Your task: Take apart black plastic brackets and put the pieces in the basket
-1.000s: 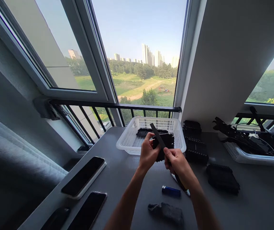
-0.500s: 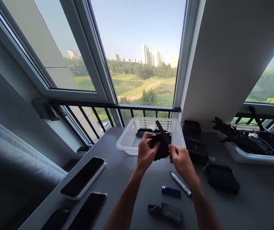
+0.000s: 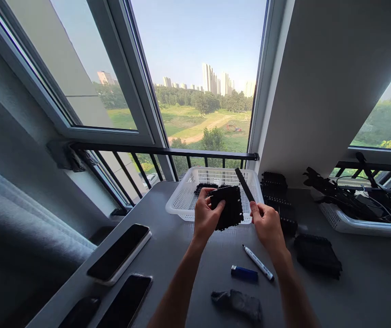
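My left hand [image 3: 206,214] is closed on a flat, black, squarish plate [image 3: 230,207] with notched edges, its thumb lying across the face. Small light gaps show near the plate's right edge. In my right hand [image 3: 266,219] I pinch the lower end of a thin, straight black strip [image 3: 245,184], which tilts up and to the left. A narrow space separates the strip from the plate. Both hands are over the front of a white slotted plastic basket [image 3: 181,200], where more black pieces [image 3: 205,188] lie, partly hidden by my left hand.
Stacked black notched pieces [image 3: 279,207] stand right of the basket, another black stack [image 3: 318,256] nearer. A marker [image 3: 258,262], blue lighter [image 3: 244,274] and dark cloth-like bundle [image 3: 236,306] lie in front. Phones [image 3: 119,253] are at left; a second basket [image 3: 355,222] with cables at right.
My right hand has drawn the strip right, off the plate's face, so more of the plate shows. My left hand stays nearly in place, the plate turned slightly.
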{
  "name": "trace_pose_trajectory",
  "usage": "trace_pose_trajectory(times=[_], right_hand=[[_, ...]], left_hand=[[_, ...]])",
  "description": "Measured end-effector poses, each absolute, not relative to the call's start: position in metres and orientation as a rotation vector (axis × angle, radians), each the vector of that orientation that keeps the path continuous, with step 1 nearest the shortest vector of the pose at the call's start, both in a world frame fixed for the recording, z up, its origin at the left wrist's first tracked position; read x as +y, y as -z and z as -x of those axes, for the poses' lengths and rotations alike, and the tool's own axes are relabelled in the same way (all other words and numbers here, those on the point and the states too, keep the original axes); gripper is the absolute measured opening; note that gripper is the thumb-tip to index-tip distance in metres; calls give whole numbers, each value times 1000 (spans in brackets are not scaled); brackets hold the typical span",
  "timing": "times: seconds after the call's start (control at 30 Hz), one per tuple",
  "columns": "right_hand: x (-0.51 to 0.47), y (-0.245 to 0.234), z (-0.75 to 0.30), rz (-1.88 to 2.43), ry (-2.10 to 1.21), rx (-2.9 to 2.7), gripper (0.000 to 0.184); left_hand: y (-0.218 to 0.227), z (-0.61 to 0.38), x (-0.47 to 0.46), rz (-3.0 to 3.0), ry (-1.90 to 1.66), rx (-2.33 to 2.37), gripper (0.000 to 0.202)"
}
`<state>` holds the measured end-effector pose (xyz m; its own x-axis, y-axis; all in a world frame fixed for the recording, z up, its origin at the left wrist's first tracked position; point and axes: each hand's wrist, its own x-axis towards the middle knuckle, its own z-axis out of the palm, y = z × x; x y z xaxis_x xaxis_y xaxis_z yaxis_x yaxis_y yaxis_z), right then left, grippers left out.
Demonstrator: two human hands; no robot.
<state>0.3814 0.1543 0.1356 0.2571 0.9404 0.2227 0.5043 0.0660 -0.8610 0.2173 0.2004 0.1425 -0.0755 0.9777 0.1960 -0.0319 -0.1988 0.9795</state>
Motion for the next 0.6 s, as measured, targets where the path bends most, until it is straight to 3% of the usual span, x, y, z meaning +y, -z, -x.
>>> trace_pose_trajectory(times=[0.37, 0.6], right_hand=[[157, -136, -382, 1209, -1215, -1118, 53], [162, -133, -392, 1147, -1080, -984, 47]], left_hand=[[-138, -220, 209, -882, -1545, 972, 60], [-134, -212, 212, -1128, -1349, 1081, 60]])
